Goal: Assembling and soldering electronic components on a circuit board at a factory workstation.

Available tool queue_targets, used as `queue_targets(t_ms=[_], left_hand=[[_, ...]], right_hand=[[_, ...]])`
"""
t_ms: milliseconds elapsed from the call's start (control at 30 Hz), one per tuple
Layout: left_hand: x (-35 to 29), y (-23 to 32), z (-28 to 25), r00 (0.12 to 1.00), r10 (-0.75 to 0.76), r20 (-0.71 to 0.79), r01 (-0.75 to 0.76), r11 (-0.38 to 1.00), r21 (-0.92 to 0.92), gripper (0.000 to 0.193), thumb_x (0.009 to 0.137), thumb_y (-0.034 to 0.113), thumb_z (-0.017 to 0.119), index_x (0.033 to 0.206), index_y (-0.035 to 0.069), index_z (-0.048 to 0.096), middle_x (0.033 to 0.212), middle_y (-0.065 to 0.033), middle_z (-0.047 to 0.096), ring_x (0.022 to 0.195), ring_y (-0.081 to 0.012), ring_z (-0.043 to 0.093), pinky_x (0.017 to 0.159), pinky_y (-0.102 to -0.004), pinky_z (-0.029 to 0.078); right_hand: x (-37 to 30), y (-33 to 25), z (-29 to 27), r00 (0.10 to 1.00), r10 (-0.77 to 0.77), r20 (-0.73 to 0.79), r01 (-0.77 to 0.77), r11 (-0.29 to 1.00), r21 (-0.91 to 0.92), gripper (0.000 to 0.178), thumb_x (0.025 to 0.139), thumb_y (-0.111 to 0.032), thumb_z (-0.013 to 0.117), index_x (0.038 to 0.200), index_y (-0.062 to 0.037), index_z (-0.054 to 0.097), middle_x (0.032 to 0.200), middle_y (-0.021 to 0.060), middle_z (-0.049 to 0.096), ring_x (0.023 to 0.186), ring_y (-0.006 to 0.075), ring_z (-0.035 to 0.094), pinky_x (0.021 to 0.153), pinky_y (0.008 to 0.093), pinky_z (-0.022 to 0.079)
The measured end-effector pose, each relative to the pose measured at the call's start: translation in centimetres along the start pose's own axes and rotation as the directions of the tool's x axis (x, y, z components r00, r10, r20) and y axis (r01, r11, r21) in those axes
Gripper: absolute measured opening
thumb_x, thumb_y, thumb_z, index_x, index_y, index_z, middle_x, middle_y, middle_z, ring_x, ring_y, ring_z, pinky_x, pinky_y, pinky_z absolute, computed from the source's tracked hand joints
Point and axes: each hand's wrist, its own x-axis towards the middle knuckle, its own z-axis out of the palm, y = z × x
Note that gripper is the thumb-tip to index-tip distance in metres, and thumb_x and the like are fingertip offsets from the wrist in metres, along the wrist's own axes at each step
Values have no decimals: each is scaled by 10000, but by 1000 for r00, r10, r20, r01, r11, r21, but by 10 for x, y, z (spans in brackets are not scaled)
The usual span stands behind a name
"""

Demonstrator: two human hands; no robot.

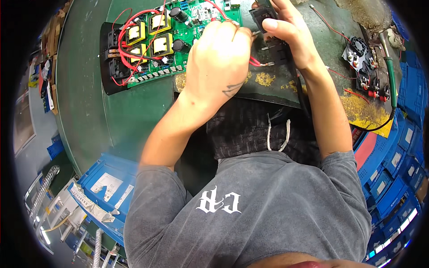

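Observation:
My left hand (219,58) is closed, its thumb and fingers pinched at the end of a red wire (217,8); the fingers hide most of the grip. Beside it, my right hand (292,38) grips a black plastic socket (263,18) with metal tabs that point toward the left hand. A second black block (278,53) sits just below, near a red lead (257,62) with a bare metal terminal. Under and left of my left hand lies a green circuit board (196,15) with yellow-wrapped transformers (162,44), black capacitors and looped red wires.
On the bench's right side are a panel with a small fan (358,44) and red terminals, plus a green-handled soldering iron (393,85). A loose red wire (328,23) lies nearby. Blue bins (380,185) line the right; a blue crate (107,178) stands lower left.

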Motion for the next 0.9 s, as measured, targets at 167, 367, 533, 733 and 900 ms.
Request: queue_targets(t_ms=[167, 367, 533, 733, 900], left_hand=[[3, 3, -6, 996, -14, 92, 10, 999, 44, 136, 769, 75, 655, 890, 15, 675, 851, -123, 648, 800, -275, 649, 639, -359, 578], [8, -1, -4, 996, 10, 85, -10, 1000, -7, 88, 799, 88, 659, 857, 22, 660, 827, -129, 645, 764, -286, 642, 642, -376, 571], [14, -9, -8, 994, -48, 95, 61, 988, -145, 119, 891, 147, 707, 922, 32, 717, 798, -124, 675, 736, -293, 663, 665, -381, 547], [26, -42, -58, 900, -89, 426, 288, 856, -430, 151, 940, 148, 725, 942, -1, 749, 754, -65, 676, 650, -141, 609, 612, -283, 471], [24, -78, -80, 943, -62, 327, 285, 657, -698, 62, 899, 24, 716, 947, 24, 754, 824, -47, 696, 735, -108, 620, 663, -263, 468]], right_hand=[[-3, -9, 5, 999, -7, -41, -1, 981, -192, 822, 827, -210, 764, 1552, -67, 403, 1200, 81, 574, 1056, 178, 600, 930, 326, 484], [-2, -10, 11, 995, 44, -87, -54, 993, -109, 771, 852, -143, 724, 1547, -67, 398, 1154, 80, 592, 957, 147, 601, 818, 275, 501], [2, -10, 4, 974, 147, -173, -168, 979, -111, 675, 903, -189, 618, 1523, -31, 403, 1036, 42, 611, 810, 81, 529, 690, 232, 431], [4, -8, -3, 981, 95, -172, -109, 991, -74, 636, 907, -224, 619, 1488, -50, 426, 1018, 19, 600, 785, 69, 506, 686, 225, 411], [8, -13, 5, 964, 187, -187, -179, 982, 60, 635, 904, -257, 614, 1482, -71, 428, 1036, 17, 600, 781, 82, 514, 693, 232, 424]])
